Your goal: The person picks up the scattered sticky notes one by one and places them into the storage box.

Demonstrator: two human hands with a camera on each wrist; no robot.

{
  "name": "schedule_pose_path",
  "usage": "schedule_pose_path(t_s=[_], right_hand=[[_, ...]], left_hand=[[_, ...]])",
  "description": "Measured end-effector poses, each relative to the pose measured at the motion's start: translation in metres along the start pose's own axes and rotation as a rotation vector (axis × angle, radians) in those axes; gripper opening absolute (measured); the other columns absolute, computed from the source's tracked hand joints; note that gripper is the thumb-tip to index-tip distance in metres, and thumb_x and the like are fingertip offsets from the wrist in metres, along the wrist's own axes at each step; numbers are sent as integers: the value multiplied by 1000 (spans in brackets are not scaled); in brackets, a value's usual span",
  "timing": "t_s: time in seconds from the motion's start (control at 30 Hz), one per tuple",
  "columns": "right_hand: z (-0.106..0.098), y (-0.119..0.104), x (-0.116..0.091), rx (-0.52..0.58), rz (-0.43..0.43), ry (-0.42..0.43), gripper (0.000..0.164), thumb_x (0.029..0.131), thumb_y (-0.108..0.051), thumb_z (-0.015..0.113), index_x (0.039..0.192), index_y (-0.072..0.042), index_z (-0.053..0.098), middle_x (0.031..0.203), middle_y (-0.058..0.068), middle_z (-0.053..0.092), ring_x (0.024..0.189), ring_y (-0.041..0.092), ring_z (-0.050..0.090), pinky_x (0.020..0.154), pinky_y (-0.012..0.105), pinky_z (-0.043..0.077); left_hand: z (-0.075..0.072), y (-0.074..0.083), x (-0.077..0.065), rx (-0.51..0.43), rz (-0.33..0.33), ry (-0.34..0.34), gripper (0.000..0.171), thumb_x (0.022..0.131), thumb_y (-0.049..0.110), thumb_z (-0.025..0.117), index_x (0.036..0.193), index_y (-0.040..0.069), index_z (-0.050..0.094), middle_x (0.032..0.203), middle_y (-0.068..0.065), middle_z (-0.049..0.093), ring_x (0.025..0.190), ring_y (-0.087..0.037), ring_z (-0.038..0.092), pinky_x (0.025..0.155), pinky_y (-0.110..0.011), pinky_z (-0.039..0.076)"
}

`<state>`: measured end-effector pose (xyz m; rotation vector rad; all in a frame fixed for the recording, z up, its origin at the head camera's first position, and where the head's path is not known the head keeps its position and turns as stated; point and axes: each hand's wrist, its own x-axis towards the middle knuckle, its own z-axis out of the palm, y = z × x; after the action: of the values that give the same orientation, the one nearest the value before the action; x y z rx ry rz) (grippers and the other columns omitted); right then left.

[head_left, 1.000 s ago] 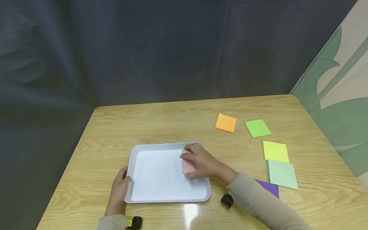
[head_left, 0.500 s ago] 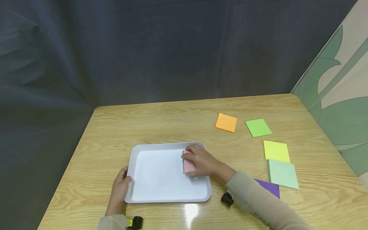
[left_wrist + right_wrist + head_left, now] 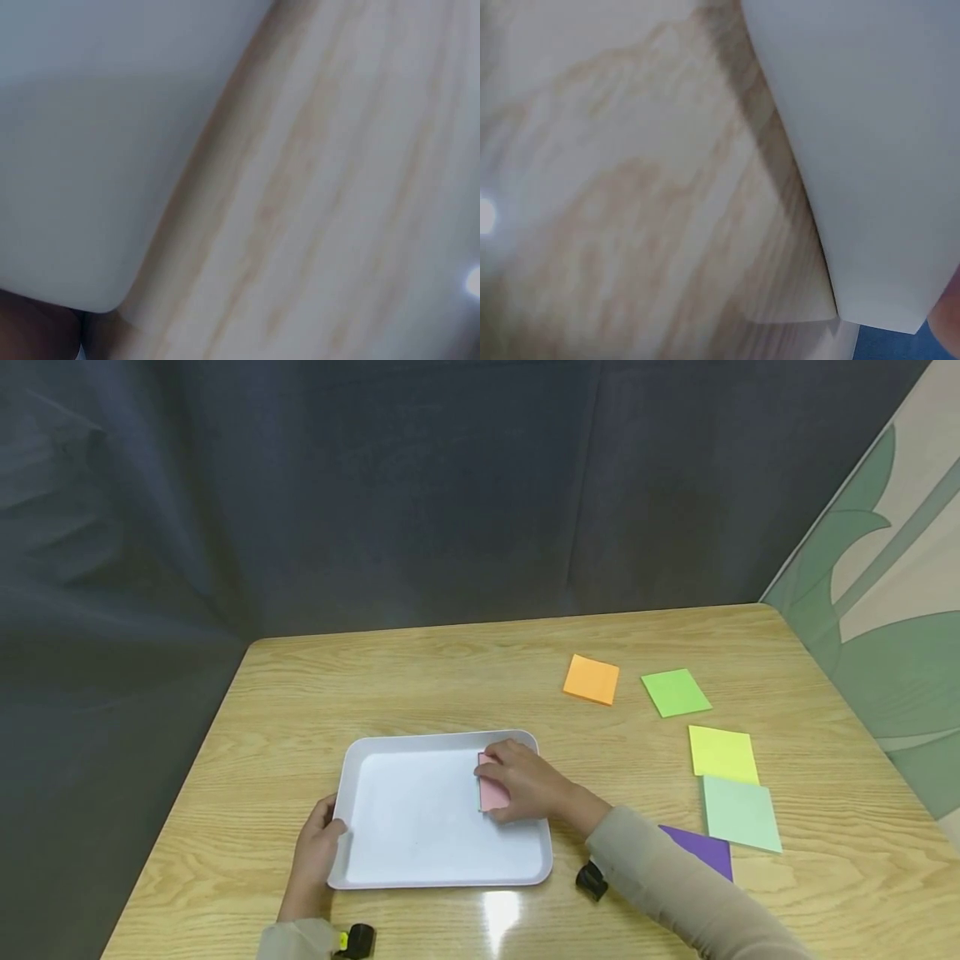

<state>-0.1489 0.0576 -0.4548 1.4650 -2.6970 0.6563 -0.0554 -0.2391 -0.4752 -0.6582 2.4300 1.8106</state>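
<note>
Pink paper is lying under the right fingers; the pink pad (image 3: 492, 793) is resting inside the tray (image 3: 412, 814), toward its right end, and the right hand (image 3: 527, 785) is pinching it, fingers curling over its far side and thumb over its near side; a pale green sliver (image 3: 479, 795) is showing just left of those fingertips, perhaps another pad lying beneath. Little is changing over the last second; the pink pad is keeping its place in the tray, its left edge looking slightly straighter than before; the right sleeve (image 3: 660, 877) is creeping leftward and uncovering a bit more of the purple pad (image 3: 705, 852), well right of the fingers. Such small shifts are suggesting settling and squaring rather than carrying; letting go is not yet happening. Meanwhile the left hand (image 3: 312, 856) is gripping the tray's left rim, thumb over the top, apparently steadying it. Beyond the right fingers and to their right, the orange pad (image 3: 592, 680) and the green pad (image 3: 676, 693) are lying apart on the table (image 3: 420, 685); farther right, the yellow pad (image 3: 723, 754) and the mint pad (image 3: 742, 814) are meeting edge to edge or slightly overlapping.
</note>
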Motion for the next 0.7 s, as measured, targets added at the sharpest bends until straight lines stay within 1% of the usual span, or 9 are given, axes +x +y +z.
schedule_pose_path(t_s=[0.2,0.4,0.53,0.7], right_hand=[[3,0,-1,-64,4,-27,50,68,-35,64,110,-8,55,114,19,51,104,31,43,89,47,38],[2,-1,-2,-63,40,-39,57,73,-38,63,116,-5,49,120,21,48,110,34,40,94,48,33],[0,-2,-6,-16,62,-28,59,73,-38,63,119,-4,47,122,21,46,112,35,37,95,48,32],[-7,-2,-18,80,107,28,60,73,-35,65,120,-4,46,123,21,45,114,33,35,95,49,33]], left_hand=[[0,0,-1,0,-3,-2,47,80,1,34,126,-1,34,130,-24,37,111,-34,36,95,-52,28],[0,-1,-1,3,13,5,47,79,0,34,126,-1,35,129,-26,38,109,-34,37,94,-51,30],[0,-1,-1,3,21,4,47,78,-1,35,125,-2,35,128,-26,38,110,-34,37,94,-51,30],[-2,1,-1,13,26,1,47,78,-1,35,125,-2,35,128,-26,38,109,-34,38,93,-51,30]])
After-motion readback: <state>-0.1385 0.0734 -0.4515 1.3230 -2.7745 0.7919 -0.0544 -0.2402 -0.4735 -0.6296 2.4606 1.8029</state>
